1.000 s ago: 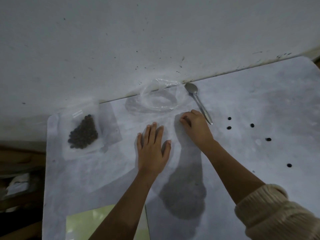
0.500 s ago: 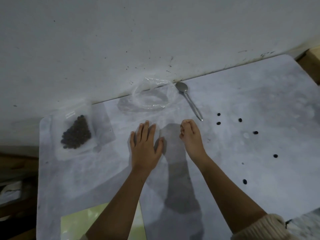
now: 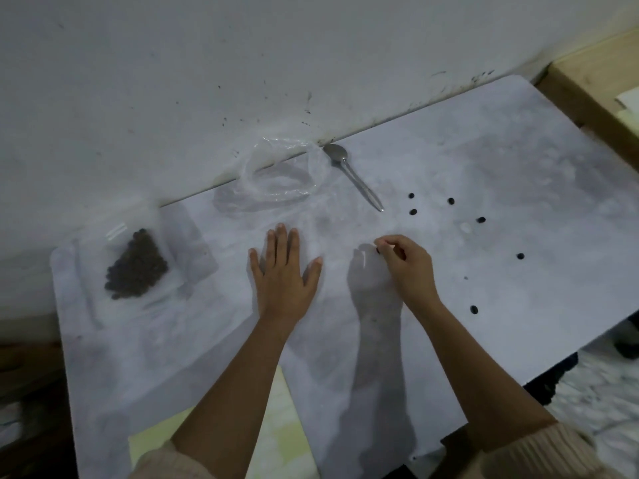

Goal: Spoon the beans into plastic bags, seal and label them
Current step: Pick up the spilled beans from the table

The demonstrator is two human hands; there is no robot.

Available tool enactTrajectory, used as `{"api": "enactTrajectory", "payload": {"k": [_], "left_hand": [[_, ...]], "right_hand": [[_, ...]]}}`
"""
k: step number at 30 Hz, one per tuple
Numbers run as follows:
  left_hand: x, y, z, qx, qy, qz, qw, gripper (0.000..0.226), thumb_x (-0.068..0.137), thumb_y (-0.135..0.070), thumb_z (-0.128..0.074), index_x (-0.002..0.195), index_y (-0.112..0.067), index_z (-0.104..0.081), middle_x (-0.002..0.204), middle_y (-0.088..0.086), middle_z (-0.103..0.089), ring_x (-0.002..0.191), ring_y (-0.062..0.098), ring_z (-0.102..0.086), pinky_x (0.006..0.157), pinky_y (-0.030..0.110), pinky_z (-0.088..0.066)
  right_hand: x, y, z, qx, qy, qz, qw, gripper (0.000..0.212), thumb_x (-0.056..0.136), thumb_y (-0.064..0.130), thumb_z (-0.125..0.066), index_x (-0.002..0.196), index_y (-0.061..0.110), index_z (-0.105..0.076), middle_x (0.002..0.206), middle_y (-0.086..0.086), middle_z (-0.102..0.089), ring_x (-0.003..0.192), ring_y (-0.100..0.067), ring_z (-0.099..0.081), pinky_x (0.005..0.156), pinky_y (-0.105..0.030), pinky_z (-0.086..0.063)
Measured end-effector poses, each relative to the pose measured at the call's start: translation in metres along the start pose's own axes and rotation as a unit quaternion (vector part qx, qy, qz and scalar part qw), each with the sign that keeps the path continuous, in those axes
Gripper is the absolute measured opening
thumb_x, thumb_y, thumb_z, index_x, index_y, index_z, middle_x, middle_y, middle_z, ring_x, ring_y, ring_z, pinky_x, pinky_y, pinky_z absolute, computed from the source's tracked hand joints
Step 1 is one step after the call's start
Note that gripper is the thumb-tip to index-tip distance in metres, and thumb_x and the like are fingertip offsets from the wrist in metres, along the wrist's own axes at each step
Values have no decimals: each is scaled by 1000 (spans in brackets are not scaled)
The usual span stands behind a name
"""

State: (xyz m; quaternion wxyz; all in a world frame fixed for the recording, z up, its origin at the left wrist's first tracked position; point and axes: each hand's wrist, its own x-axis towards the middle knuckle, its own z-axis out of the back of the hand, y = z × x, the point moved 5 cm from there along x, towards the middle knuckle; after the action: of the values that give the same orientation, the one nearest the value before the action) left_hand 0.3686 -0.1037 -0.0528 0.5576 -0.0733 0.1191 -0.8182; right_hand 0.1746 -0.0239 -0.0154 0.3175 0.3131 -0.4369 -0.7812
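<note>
Rightward and a little nearer the person goes the right hand. A second ago it lay curled just beside the handle of the spoon. Now it sits apart from the spoon, fingertips drawn together on what looks like a single dark bean, low over the desk. The left hand has not left its place; it lies palm down on the desk, fingers straight and spread, holding nothing. The view has also swung, so more of the desk's right side shows than before.

As for progress, one filled bag lies at the left of the desk, well apart from both hands. It has a heap of beans inside and a small pale strip near its top that may be a label; I cannot tell whether it is sealed. An empty bag, clear and crumpled open, rests against the wall just beyond the left hand, and the spoon's bowl lies just beside its right edge. Six loose beans lie scattered over the right half of the desk, none of them bagged. I judge the task roughly midway: the first bag looks filled, the second is still unfilled, and the strays need gathering before sealing and labelling.
</note>
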Motion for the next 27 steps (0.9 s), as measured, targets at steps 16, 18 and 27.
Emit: {"api": "enactTrajectory", "payload": {"k": [16, 18, 27], "left_hand": [[0, -1, -1, 9, 23, -7, 1000, 81, 85, -66, -6, 150, -18, -8, 159, 2, -1, 146, 19, 5, 114, 49, 9], [0, -2, 0, 2, 22, -7, 1000, 82, 85, -67, -6, 150, -18, -9, 159, 2, -2, 146, 18, 5, 114, 48, 9], [-6, -11, -1, -14, 0, -33, 999, 73, 91, -54, -11, 147, -10, -25, 157, 9, -16, 146, 21, -10, 115, 49, 1]], "right_hand": [[4, -6, -1, -136, -63, 70, 986, 4, 80, 14, -70, 80, 11, -72, 70, -4, -49, 58, -5, -44, 62, -2, -35], [4, -7, -4, -137, -38, 63, 988, 7, 83, 16, -66, 78, 12, -65, 79, -4, -53, 64, -2, -46, 63, -4, -35], [-12, -9, 9, 7, -30, -56, 998, 20, 94, 25, -52, 83, 11, -45, 72, 3, -45, 64, -9, -44, 62, -17, -39]]}}
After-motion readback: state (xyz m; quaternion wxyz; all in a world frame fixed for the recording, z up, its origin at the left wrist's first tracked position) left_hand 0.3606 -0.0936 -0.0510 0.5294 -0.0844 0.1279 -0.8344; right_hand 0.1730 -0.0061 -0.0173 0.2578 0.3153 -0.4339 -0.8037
